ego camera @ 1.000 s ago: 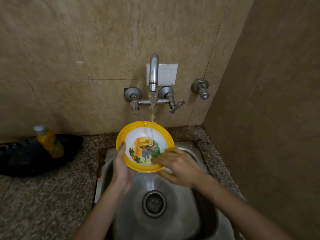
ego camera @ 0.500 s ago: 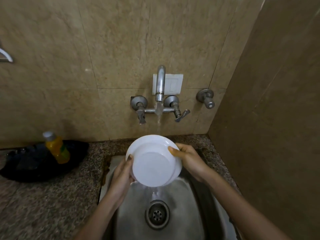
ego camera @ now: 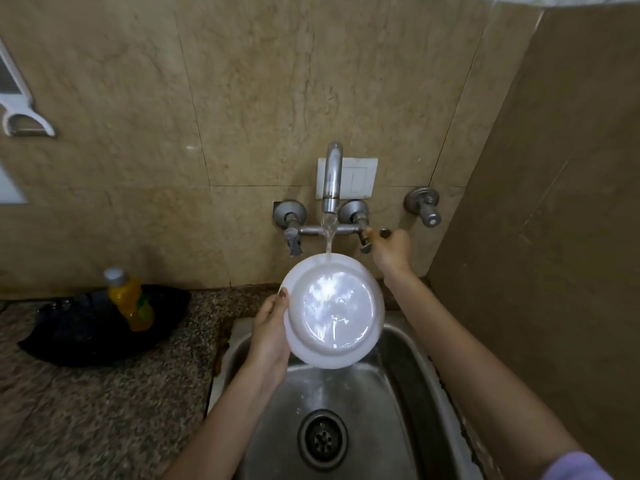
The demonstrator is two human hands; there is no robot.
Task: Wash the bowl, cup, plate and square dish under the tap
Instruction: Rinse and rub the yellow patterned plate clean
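One hand alone is used to carry the bowl (ego camera: 334, 315): it is gripped at its left rim by the left hand (ego camera: 270, 336), with the thumb laid over the edge, and it is held tilted, the white underside turned toward the camera, above the back edge of the sink (ego camera: 415, 358) and directly under the water (ego camera: 328, 237) that falls from the tap (ego camera: 332, 174). The right hand (ego camera: 391, 249) is reached to the wall and is closed round the right tap handle (ego camera: 372, 237). Several troubles can be expected from this. The bowl is wet and is held on one side only, so it may be pushed out of the fingers by the stream and dropped on the steel near the drain (ego camera: 323, 439); whether it would break cannot be told, as its material is not clear. If the handle is turned the wrong way, the flow may be made stronger, and water may be thrown off the rounded underside onto the counter (ego camera: 104, 410) or the white switch plate (ego camera: 360, 178) fixed behind the spout. The sink is set in a speckled stone counter; near the back edge of this counter, to the left, a yellow bottle (ego camera: 130, 299) is seen on a black cloth (ego camera: 86, 334). The walls are covered with beige tiles, and a separate valve (ego camera: 424, 206) is mounted to the right of the tap.
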